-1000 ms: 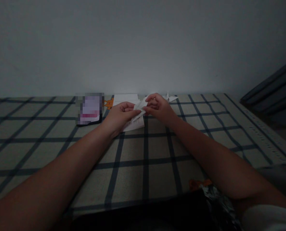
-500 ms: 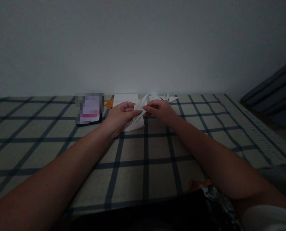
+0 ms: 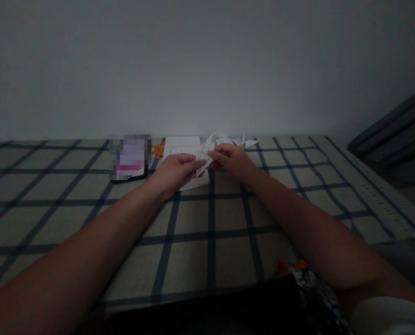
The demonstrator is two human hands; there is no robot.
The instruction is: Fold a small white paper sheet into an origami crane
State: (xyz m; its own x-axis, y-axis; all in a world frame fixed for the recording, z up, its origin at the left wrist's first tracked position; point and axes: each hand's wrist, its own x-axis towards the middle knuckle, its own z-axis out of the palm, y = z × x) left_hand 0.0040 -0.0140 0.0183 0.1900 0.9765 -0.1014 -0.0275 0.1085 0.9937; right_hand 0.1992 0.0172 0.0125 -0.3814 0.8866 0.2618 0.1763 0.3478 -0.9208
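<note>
Between my two hands is a small piece of folded white paper (image 3: pixel 205 151) with pointed ends, one tip rising up and another slanting down. My left hand (image 3: pixel 179 168) pinches its left side between thumb and fingers. From the right, my right hand (image 3: pixel 230 157) grips it with thumb and forefinger. Flat white paper sheets (image 3: pixel 183 143) lie under and behind my left hand, partly covered by it. Just behind my right hand sit more folded white papers (image 3: pixel 244 141), with pointed flaps standing up.
A phone (image 3: pixel 130 158), its screen blurred out, lies left of the papers. The checked tablecloth (image 3: pixel 193 251) meets a plain wall (image 3: pixel 207 65) at the back. Grey draped fabric (image 3: pixel 399 139) is at the right. An orange bear print (image 3: pixel 157 150) shows beside the sheets.
The folded paper has turned slightly between my fingers, and its lower point now shows more clearly. My left hand's fingers have sunk a little. The phone and other papers stay put.
</note>
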